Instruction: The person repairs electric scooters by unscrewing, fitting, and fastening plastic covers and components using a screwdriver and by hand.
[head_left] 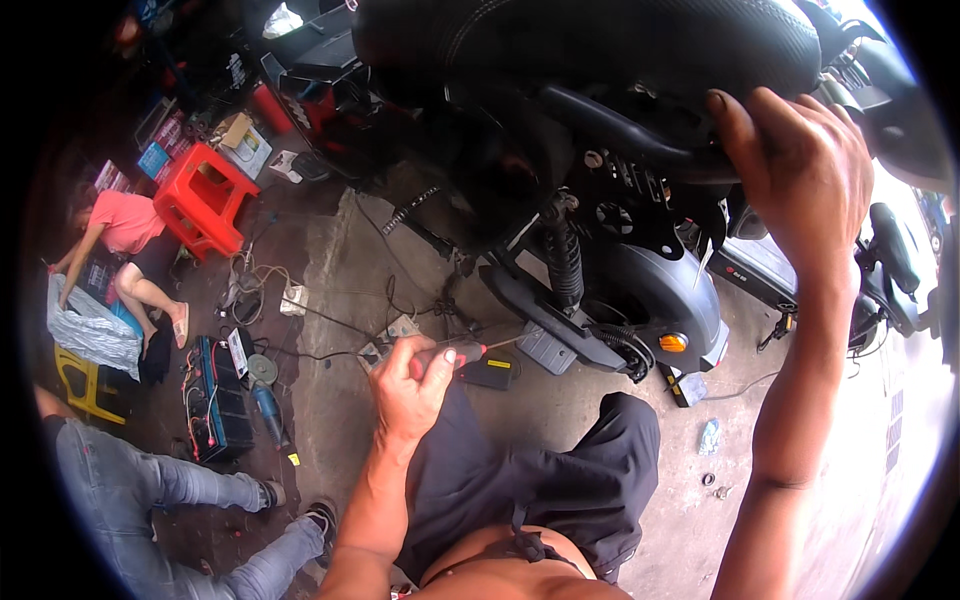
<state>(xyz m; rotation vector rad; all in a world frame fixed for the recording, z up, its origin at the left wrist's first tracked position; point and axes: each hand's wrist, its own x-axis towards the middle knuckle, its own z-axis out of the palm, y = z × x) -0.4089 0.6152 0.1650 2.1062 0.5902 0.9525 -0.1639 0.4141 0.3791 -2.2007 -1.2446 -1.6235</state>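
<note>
My left hand [408, 392] is closed round the red handle of a screwdriver [470, 352]. The thin shaft points right, toward the rear wheel area of a black and grey electric scooter [655, 290]. Up at the right, my right hand [808, 170] is wrapped over the end of the black grab rail [625, 130] below the scooter's seat [590, 45]; its grip is partly hidden. A black coil-spring shock absorber [565, 260] and a grey rear fender [680, 295] with an orange reflector [673, 342] show beneath the rail.
Cables and a white socket block [293, 300] lie on the floor to the left. A battery pack [222, 400], a blue angle grinder [268, 412] and a red stool [207, 200] are beyond. Two other people are at the left, one in jeans [150, 480].
</note>
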